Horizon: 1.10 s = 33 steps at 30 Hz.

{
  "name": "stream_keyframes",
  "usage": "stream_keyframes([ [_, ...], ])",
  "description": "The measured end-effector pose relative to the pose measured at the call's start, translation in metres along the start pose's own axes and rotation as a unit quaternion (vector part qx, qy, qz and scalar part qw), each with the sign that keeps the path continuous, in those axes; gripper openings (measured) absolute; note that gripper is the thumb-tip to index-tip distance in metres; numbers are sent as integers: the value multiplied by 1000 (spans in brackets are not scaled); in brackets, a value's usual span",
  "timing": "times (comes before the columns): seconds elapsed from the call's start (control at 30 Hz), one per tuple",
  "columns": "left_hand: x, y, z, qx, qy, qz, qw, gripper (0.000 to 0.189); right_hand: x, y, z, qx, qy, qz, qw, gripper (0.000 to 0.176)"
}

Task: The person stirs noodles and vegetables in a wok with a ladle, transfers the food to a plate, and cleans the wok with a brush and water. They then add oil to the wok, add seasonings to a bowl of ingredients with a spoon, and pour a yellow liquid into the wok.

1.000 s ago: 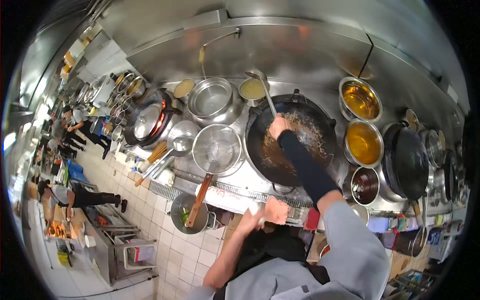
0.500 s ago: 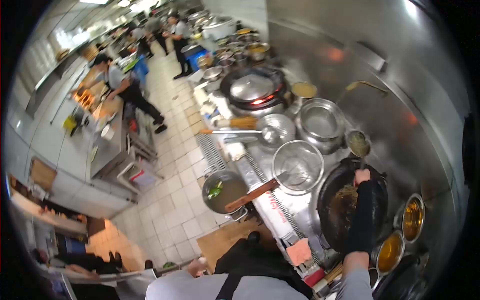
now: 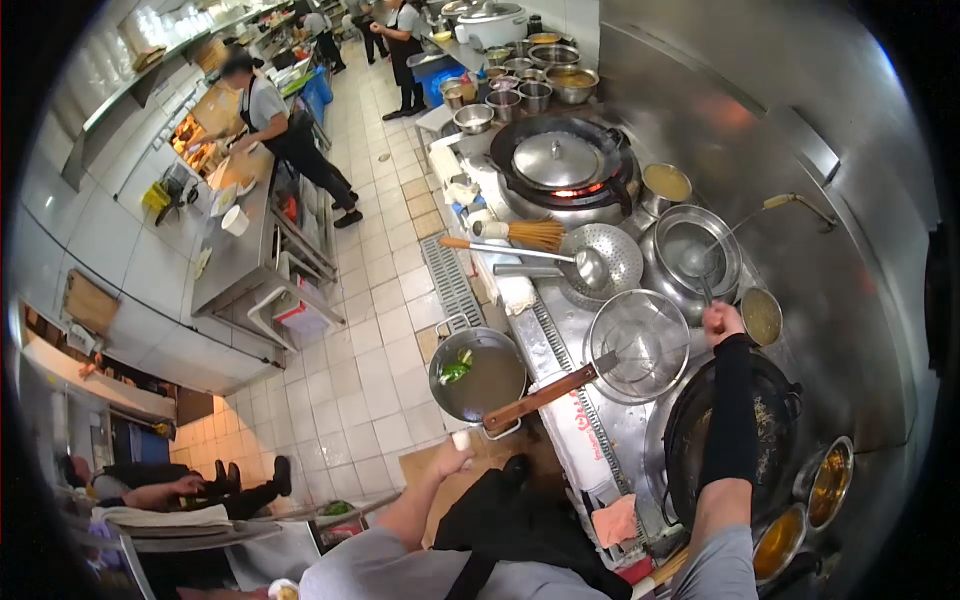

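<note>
Grips a ladle [image 3: 701, 277] with right hand [image 3: 722, 320] over steel range [image 3: 562, 330]. Pinches something white [image 3: 461, 439] with left hand [image 3: 449, 459] above tiled floor [image 3: 380, 300].

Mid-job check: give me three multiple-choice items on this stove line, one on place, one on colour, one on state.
1. The long steel ladle in the right hand reaches into: A the black wok with noodles; B the wide steel pot; C the floor drain.
2. The sleeve on that arm is: A white; B red; C black.
3. The far wok over the flame is: A covered by a round steel lid; B open; C overturned.
Key: B, the ladle's bowl sits inside that pot; C, the forearm cloth is black; A, the lid rests on the wok.
</note>
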<state>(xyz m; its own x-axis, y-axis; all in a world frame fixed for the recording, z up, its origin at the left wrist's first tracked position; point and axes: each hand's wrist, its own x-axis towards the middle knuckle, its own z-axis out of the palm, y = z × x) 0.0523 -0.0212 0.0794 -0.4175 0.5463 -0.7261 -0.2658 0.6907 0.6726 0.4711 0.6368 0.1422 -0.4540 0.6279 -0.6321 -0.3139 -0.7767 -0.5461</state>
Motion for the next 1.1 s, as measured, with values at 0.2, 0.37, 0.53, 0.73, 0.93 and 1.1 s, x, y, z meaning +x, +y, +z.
stream_keyframes([
  [0.2, 23, -124, -28, 112, 44, -28, 992, 50, -107, 43, 65, 407, -127, -28, 904, 42],
  [0.37, -40, -125, -50, 232, -62, -249, 938, 42, -245, 65, 81, 411, -231, -37, 881, 44],
  [0.53, -44, -145, -71, 172, -75, -272, 944, 37, -396, 80, 96, 316, -122, -125, 933, 38],
  [0.73, 25, -132, -61, 198, -68, -131, 969, 34, -493, 95, 76, 348, 0, -85, 933, 39],
  [0.93, 22, -32, -19, 112, -48, -73, 990, 30, -515, 135, -19, 397, -12, -131, 908, 40],
  [1.1, -19, -5, 6, 180, -98, -44, 978, 26, -554, 188, -62, 230, 117, -201, 945, 22],
])
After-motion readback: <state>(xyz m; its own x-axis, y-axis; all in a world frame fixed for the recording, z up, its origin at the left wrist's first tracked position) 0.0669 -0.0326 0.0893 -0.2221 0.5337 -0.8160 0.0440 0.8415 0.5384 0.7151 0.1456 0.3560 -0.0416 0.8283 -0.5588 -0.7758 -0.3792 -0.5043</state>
